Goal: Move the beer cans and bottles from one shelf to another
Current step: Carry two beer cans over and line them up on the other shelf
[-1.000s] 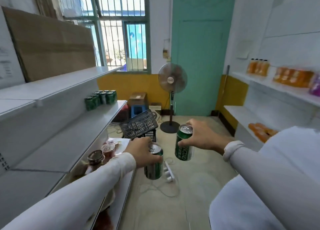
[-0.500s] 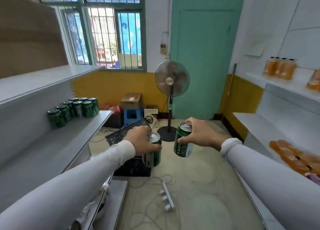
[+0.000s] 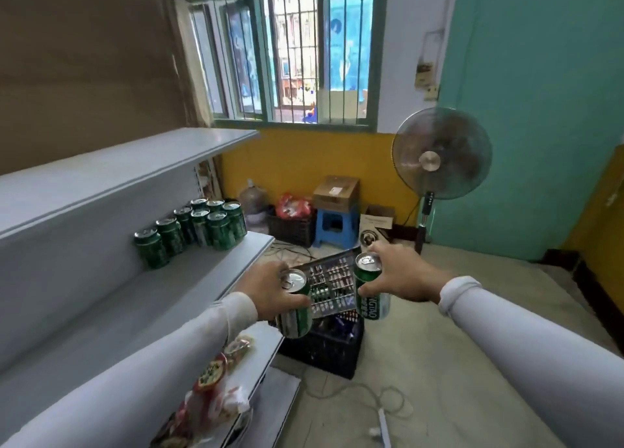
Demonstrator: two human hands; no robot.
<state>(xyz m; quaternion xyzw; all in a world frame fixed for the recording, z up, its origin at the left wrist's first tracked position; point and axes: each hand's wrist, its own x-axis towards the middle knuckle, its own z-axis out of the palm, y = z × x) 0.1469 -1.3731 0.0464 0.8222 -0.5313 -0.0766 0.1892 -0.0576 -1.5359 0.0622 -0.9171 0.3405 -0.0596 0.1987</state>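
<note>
Head view: a black crate (image 3: 320, 349) stands on the floor below my hands, a standing fan (image 3: 441, 153) beyond it to the right. Left of the crate, a grey shelf (image 3: 111, 299) carries a cluster of green cans (image 3: 199, 228). My left hand (image 3: 270, 294) wraps a green can (image 3: 295, 310), tilted, top toward me. My right hand (image 3: 401, 275) grips another green can (image 3: 371, 287), nearly upright.
</note>
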